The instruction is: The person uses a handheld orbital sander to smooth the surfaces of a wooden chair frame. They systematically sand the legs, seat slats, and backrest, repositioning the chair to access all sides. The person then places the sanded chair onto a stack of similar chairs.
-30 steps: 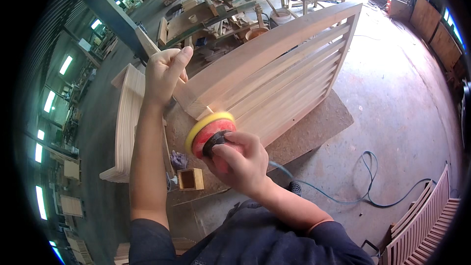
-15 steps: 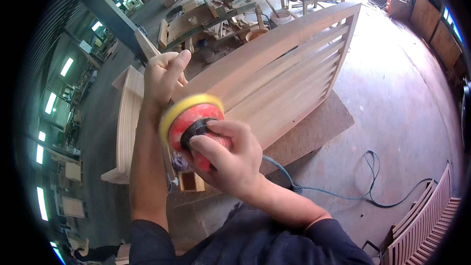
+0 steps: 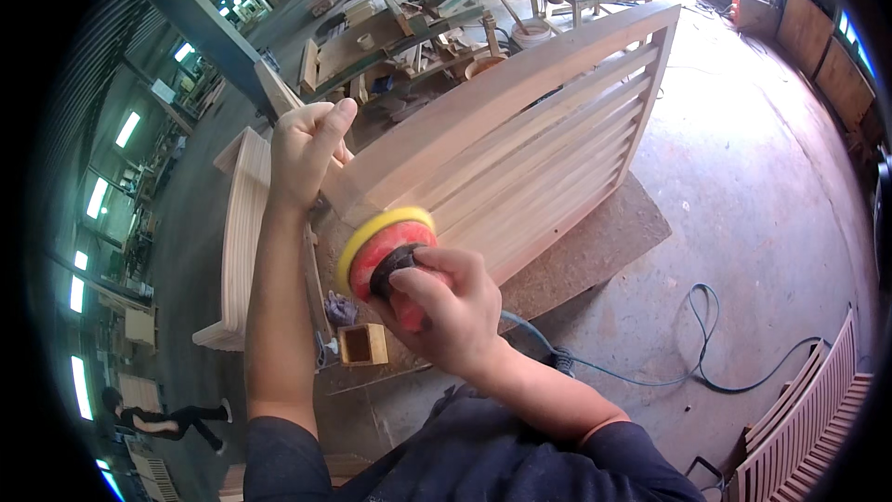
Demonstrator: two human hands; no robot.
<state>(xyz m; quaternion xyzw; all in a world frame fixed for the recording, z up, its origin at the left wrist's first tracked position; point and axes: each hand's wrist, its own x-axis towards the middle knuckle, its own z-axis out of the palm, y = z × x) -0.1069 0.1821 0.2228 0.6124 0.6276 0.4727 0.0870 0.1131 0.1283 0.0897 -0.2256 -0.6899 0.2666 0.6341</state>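
My right hand point(image 3: 457, 316) is wrapped round a red orbital sander point(image 3: 376, 251) with a yellow round pad. The pad's edge is against the near left corner of a slatted wooden chair-like frame point(image 3: 446, 116). With a closed fist, my left hand point(image 3: 307, 151) grips that frame at its left end, thumb up; the part inside the fist is mostly hidden. The frame stands tilted on a brown work board point(image 3: 604, 256), its wide curved top rail rising toward the far right. A blue-green hose point(image 3: 525, 321) runs from beside my right hand.
A small wooden box point(image 3: 362, 344) and a purple rag point(image 3: 341, 309) lie near the board's left edge. Stacked curved wooden parts point(image 3: 246, 242) stand left, slatted pieces point(image 3: 808, 418) lower right. Beyond are a cluttered bench point(image 3: 400, 46) and a blue post point(image 3: 200, 23). A person point(image 3: 167, 420) walks at far left.
The sander in my right hand has moved down and slightly right, uncovering the frame's corner. My left hand keeps its grip. A walking person has come into fuller view at lower left.
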